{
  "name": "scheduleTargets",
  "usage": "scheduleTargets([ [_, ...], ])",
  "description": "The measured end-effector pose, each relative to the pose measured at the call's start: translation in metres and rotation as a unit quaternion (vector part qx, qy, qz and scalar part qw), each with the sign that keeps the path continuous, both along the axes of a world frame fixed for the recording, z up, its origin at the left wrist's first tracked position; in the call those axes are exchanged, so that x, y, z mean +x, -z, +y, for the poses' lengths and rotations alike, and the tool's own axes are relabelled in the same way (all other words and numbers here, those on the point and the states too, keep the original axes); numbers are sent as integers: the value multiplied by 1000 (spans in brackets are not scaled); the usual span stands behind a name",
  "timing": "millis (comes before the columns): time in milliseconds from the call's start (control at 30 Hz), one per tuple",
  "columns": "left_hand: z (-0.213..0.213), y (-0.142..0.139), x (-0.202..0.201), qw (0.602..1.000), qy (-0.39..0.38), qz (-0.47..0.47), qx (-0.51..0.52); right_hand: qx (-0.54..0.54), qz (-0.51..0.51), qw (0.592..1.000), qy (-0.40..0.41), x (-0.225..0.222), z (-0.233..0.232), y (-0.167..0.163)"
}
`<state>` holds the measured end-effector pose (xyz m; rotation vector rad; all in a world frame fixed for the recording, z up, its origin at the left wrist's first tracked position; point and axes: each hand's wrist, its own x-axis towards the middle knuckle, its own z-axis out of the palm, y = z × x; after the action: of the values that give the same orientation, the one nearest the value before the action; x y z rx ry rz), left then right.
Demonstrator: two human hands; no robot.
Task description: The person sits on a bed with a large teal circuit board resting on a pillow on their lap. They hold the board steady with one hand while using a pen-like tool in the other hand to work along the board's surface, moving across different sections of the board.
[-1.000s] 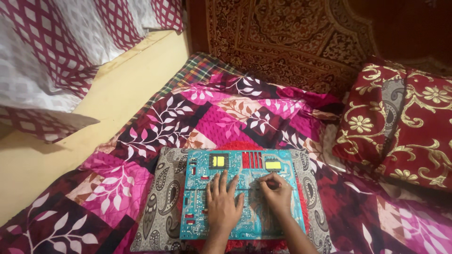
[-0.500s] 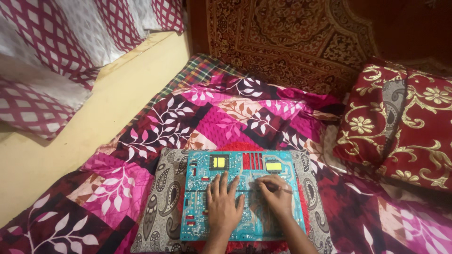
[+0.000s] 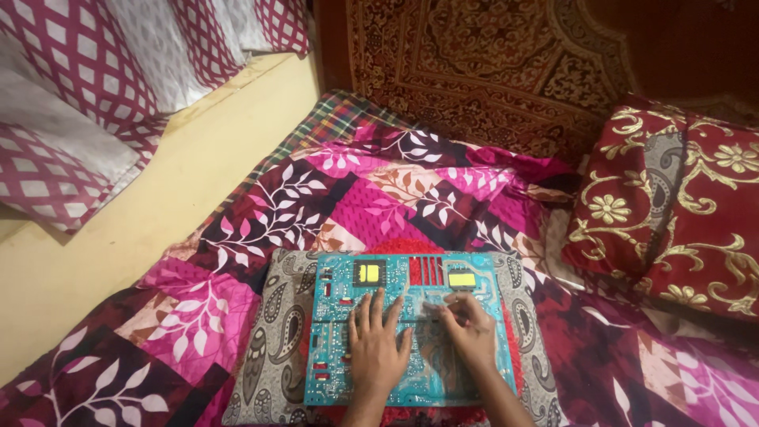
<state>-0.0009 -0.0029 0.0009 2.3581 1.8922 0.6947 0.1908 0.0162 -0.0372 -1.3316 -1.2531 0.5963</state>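
A teal circuit board (image 3: 336,332) with two yellow components and a red finned part lies on a grey paisley cushion (image 3: 273,348) at the bottom middle. My left hand (image 3: 378,348) rests flat on the board with fingers spread. To its right, my right hand (image 3: 468,330) pinches a thin dark tool (image 3: 419,320) that lies across the board's middle; what the tool is cannot be made out.
The cushion sits on a pink and maroon floral bedspread (image 3: 332,198). A red and gold pillow (image 3: 680,205) lies at the right, a patterned carpet hangs behind, and a yellow wall with checked curtains (image 3: 87,95) is at the left.
The curtain at the left has swung. My right hand has curled a little tighter on the thin tool; the left hand stays flat on the board.
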Motion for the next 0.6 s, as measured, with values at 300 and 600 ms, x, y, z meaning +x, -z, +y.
scheduleTargets([
  [300, 2, 2, 1, 1000, 3, 6, 16, 67, -9, 998, -17, -5, -19, -17],
  [600, 0, 3, 0, 1000, 5, 3, 29, 36, -102, 994, -17, -7, -22, -29],
])
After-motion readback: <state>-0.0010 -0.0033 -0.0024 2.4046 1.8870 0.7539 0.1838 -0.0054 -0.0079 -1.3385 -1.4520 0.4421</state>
